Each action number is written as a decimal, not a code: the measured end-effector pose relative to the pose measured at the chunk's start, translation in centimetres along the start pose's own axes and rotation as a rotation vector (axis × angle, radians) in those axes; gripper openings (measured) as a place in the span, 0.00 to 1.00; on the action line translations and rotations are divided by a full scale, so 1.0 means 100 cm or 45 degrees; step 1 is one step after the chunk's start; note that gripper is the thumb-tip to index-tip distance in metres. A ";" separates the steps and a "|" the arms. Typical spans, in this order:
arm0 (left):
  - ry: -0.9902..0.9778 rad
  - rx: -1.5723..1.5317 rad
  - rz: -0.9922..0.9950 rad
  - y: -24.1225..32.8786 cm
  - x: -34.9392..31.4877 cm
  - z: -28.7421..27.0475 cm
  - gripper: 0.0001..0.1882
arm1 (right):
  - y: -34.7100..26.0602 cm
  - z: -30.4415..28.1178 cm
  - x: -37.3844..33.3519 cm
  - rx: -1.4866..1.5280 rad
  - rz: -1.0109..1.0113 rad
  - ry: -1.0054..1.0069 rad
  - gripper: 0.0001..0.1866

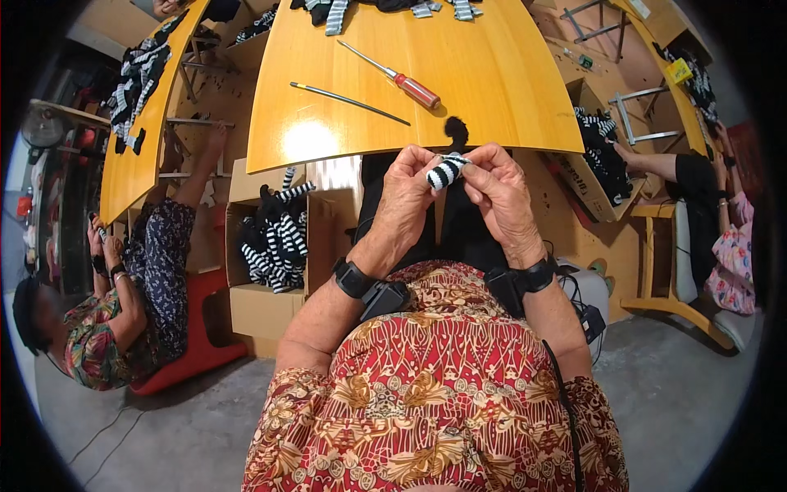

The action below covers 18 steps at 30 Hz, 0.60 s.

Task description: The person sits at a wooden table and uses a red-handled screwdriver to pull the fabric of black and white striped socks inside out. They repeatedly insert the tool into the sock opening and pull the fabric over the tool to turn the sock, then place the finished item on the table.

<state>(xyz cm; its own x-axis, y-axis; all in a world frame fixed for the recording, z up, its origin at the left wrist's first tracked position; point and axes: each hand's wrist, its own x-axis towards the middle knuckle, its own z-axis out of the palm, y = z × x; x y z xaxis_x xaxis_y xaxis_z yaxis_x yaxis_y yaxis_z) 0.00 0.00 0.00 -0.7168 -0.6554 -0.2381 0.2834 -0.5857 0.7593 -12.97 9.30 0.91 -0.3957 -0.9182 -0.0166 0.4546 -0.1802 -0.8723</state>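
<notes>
My left hand (403, 193) and my right hand (502, 195) meet just off the near edge of the wooden table. Between their fingertips they pinch a small black-and-white striped knit piece (446, 175), one hand at each side of its upper edge. Right beyond it, a fuzzy black tuft (456, 129) lies at the table edge; whether it joins the knit piece I cannot tell. Farther in on the tabletop (492, 74) lie a screwdriver with a red handle (416, 91) and a thin dark rod (348, 102), both slanting down to the right.
Striped and dark knit pieces (336, 15) lie at the table's far edge. A cardboard box (266, 312) of striped knits stands below left, another box (584, 184) to the right. People sit at side tables left (123, 312) and right (730, 246).
</notes>
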 end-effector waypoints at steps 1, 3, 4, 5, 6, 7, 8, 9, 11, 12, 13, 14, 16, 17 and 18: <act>0.013 -0.028 -0.009 0.000 -0.001 0.000 0.06 | 0.000 -0.001 -0.001 -0.003 0.018 0.000 0.02; -0.011 -0.097 0.010 0.001 0.002 0.001 0.06 | -0.001 0.000 0.001 0.011 0.050 0.038 0.02; -0.048 -0.139 0.038 0.000 0.006 0.001 0.06 | -0.001 0.001 0.004 0.028 0.063 0.076 0.02; -0.084 -0.181 0.065 -0.001 0.009 0.001 0.06 | -0.002 0.001 0.006 0.046 0.077 0.115 0.02; -0.106 -0.178 0.062 -0.001 0.013 -0.002 0.06 | -0.004 0.002 0.005 0.050 0.096 0.132 0.02; -0.162 -0.155 0.031 -0.003 0.012 -0.004 0.05 | -0.006 0.003 0.001 0.055 0.114 0.149 0.02; -0.217 -0.131 0.001 -0.006 0.006 -0.006 0.05 | -0.007 0.003 0.000 0.059 0.132 0.164 0.02; -0.274 -0.107 -0.034 -0.005 0.000 -0.002 0.05 | -0.007 -0.001 0.002 0.090 0.155 0.160 0.02; -0.322 -0.084 -0.056 0.005 -0.002 0.006 0.08 | -0.004 -0.009 0.006 0.152 0.205 0.152 0.01; -0.347 -0.075 -0.049 0.005 -0.001 0.000 0.09 | -0.001 -0.010 0.004 0.191 0.231 0.108 0.02; -0.372 -0.065 -0.041 0.004 0.000 -0.003 0.10 | 0.001 -0.011 0.003 0.182 0.203 0.127 0.02; -0.357 -0.072 -0.031 0.002 0.001 -0.003 0.12 | 0.002 -0.011 0.002 0.173 0.175 0.146 0.02; -0.321 0.046 0.044 0.004 -0.003 0.000 0.12 | -0.001 -0.015 0.002 0.200 0.184 0.026 0.05; -0.303 0.105 0.081 0.004 -0.004 0.000 0.13 | -0.001 -0.013 0.000 0.167 0.208 0.005 0.05; -0.258 0.121 0.121 0.005 0.001 -0.002 0.11 | -0.004 -0.010 0.002 0.129 0.220 -0.024 0.06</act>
<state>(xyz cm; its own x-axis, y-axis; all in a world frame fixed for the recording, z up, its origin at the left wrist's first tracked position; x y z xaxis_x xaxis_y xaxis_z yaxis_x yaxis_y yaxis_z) 0.22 -0.42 0.19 -0.8056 -0.5908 -0.0438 0.3013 -0.4722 0.8284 -14.03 9.58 0.77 -0.2903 -0.9448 -0.1520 0.5926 -0.0527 -0.8038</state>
